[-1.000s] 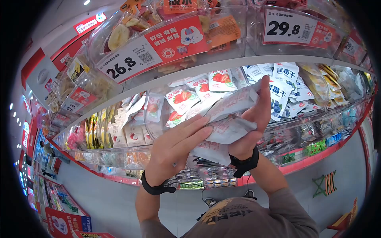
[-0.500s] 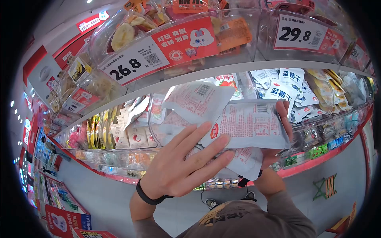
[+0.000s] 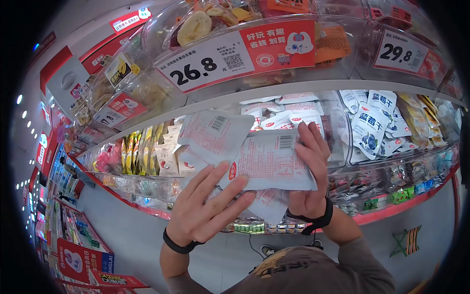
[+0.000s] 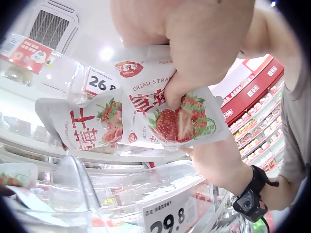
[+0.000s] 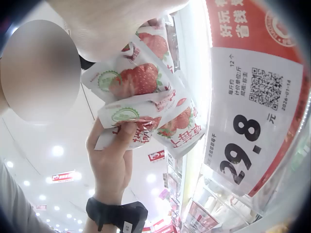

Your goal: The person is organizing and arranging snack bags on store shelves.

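Several white dried-strawberry packets [image 3: 274,159] are fanned out between both hands, their printed backs facing the head camera. The left hand [image 3: 203,208] spreads its fingers over the lower left of the bunch; in the right wrist view, the thumb of that left hand [image 5: 114,162] presses on the strawberry-picture fronts [image 5: 136,80]. At the right edge, the right hand [image 3: 313,171] grips with bent fingers over the packet backs. The left wrist view shows the fronts [image 4: 175,121] under the left thumb, with the right hand [image 4: 216,160] behind and below them.
Behind the packets, a shelf bin holds more strawberry packets [image 3: 289,117]; blueberry packets [image 3: 369,127] lie to the right, coconut-picture packets [image 3: 166,159] to the left. Above are clear bins with a 26.8 price card [image 3: 196,68]. A red-edged lower shelf [image 3: 382,213] curves below the hands.
The packets, tilted and bunched earlier, are now spread flatter with their backs up. The right hand's fingers, upright before, now bend over the edge. The shelf has shifted rightward in the head view.
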The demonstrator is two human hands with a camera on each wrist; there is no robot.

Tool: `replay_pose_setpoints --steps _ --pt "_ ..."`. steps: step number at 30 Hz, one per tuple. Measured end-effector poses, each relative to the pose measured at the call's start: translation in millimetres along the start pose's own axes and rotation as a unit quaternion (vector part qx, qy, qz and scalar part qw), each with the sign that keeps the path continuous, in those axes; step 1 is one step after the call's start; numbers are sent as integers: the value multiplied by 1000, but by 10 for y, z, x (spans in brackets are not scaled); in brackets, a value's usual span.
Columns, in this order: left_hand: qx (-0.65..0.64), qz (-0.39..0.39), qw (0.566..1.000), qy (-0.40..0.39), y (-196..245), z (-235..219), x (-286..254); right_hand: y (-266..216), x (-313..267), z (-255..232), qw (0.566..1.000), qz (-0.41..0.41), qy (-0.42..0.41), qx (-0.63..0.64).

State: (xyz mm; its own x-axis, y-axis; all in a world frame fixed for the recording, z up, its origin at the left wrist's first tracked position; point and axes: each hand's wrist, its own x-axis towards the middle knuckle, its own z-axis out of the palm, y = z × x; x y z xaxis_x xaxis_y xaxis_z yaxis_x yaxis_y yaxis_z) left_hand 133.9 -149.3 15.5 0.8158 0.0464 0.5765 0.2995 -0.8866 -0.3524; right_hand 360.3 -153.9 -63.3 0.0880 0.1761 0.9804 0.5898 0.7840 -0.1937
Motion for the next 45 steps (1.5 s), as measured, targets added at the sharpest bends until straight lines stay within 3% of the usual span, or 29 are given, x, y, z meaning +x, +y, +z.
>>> replay_pose_setpoints --steps 4,8,13,16,25,31,34,36,38,40,43,45 --pt "23 -32 999 7 -187 2 -166 -37 109 185 998 35 -52 27" --pt "47 -63 997 9 -395 41 -380 -147 175 310 972 69 -195 -113" --pt "44 -85 995 37 -528 -24 -472 -162 198 438 974 88 -189 -85" --pt "32 -112 988 97 -640 -32 -522 -162 174 427 971 94 -195 -100" --pt "48 -131 986 91 -968 -15 -776 -151 112 419 974 97 -170 -118" --pt "52 -206 977 11 -1542 201 -926 -175 125 483 968 92 -163 -166" --pt "3 -283 957 -63 -1562 214 -813 -174 108 509 967 94 -144 -186" --pt "-27 -291 954 -60 -1573 246 -941 -186 126 525 970 87 -119 -193" --pt "-134 -325 933 -73 -1619 252 -1071 -159 108 501 976 117 -116 -145" --pt "-93 -307 943 -87 -1598 194 -1119 -168 138 475 978 163 -101 -84" --pt "-73 -303 945 -103 -1530 119 -1146 -135 283 403 962 191 -173 -86" --pt "-100 -321 935 -109 -1470 92 -1166 -184 478 357 925 166 -294 -176"
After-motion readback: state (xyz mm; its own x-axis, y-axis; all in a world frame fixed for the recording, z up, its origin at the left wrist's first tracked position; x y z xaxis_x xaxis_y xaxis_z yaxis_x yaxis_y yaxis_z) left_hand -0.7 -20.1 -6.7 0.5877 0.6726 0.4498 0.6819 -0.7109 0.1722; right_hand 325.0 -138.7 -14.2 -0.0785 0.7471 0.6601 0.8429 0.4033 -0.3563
